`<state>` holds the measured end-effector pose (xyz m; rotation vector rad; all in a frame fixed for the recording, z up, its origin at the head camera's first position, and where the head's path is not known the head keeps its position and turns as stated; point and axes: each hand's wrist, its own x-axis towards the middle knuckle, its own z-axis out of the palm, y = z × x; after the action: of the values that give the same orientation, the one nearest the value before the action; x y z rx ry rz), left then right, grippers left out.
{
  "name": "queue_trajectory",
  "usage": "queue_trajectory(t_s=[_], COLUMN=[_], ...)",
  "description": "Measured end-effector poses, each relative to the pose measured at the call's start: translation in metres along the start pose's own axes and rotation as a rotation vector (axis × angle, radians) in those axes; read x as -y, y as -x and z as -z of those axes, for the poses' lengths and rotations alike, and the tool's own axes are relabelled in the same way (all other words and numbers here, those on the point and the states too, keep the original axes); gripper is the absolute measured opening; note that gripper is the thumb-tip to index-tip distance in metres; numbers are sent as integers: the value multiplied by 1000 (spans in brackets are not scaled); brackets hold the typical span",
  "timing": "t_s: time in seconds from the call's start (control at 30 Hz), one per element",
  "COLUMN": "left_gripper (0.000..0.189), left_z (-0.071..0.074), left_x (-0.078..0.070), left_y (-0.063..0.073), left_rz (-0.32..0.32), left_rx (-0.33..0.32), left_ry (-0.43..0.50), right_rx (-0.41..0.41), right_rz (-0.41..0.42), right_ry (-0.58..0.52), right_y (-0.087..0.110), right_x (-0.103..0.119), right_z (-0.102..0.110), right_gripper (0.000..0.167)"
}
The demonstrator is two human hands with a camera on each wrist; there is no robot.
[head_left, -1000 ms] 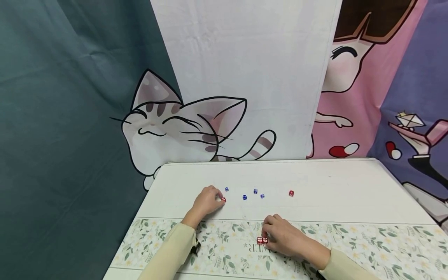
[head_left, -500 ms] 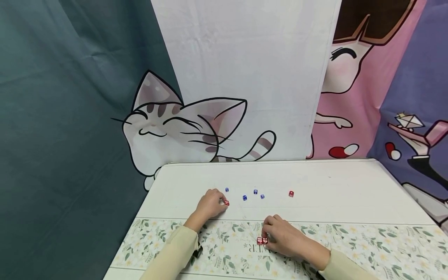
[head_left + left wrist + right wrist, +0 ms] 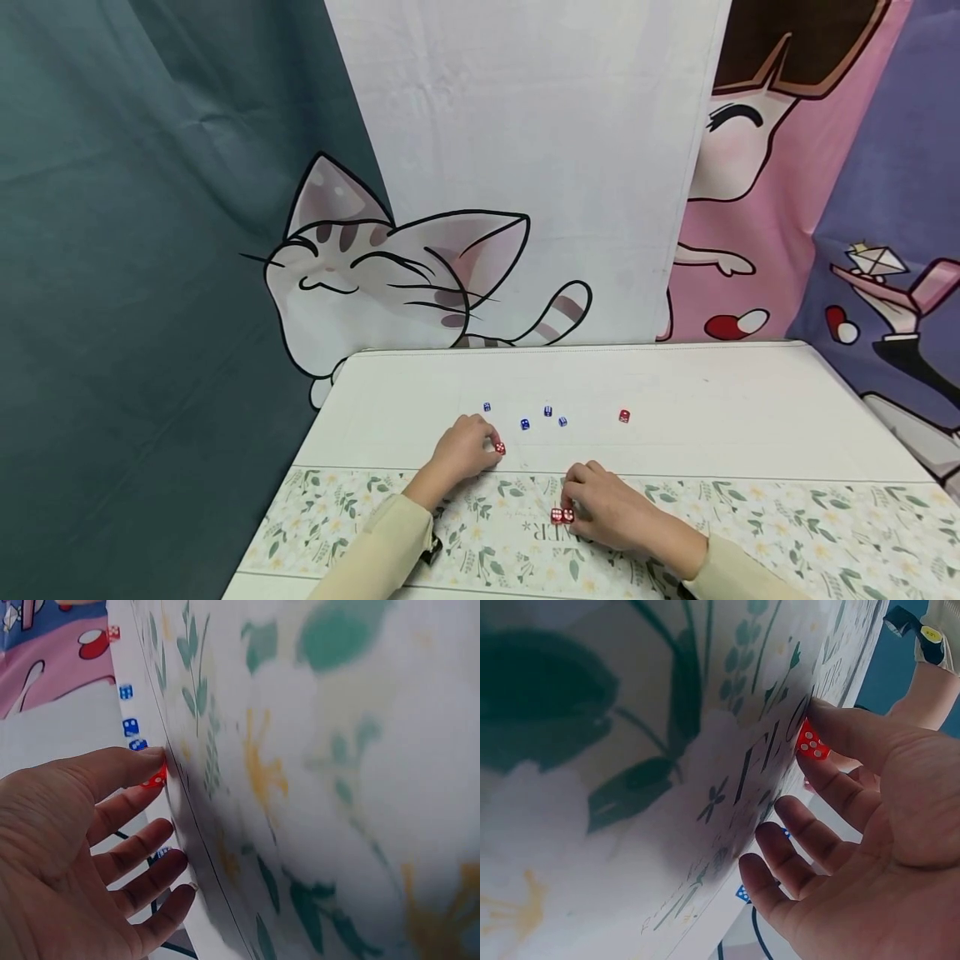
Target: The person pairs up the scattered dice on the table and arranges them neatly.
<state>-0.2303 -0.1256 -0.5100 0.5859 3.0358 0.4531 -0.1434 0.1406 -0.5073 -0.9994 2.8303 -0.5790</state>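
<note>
My left hand pinches a red die between thumb and index finger, low over the white part of the table; the left wrist view shows the same red die at the thumb tip. Over the floral strip, my right hand holds a red die between thumb and index finger. Another red die sits directly against its left side. In the right wrist view, the pinched red die shows white pips, with the other fingers spread below it.
Several blue dice, among them a blue die and a blue die, lie scattered beyond the hands. A lone red die lies to their right. A cat-print curtain hangs behind the table's far edge.
My left hand has moved right and toward me, bringing its pinched red die along. The right hand and the two red dice by it have stayed in place.
</note>
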Motion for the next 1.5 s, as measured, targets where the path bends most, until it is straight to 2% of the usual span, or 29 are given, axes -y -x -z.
queue_trajectory(t_s=[0.37, 0.67, 0.9, 1.5], left_gripper=[15, 16, 16, 17], left_z=[-2, -7, -8, -11], left_x=[-19, -28, -36, -55], left_y=[9, 11, 13, 21], left_rz=[-50, -75, -112, -156], left_rx=[10, 36, 38, 50], left_ry=[-29, -36, -53, -60], right_rx=[-10, 0, -1, -14], right_rz=[6, 1, -2, -25], right_ry=[6, -3, 2, 10], right_y=[0, 0, 0, 1], right_x=[0, -1, -1, -1], right_z=[0, 0, 1, 0], right_gripper=[16, 16, 16, 17])
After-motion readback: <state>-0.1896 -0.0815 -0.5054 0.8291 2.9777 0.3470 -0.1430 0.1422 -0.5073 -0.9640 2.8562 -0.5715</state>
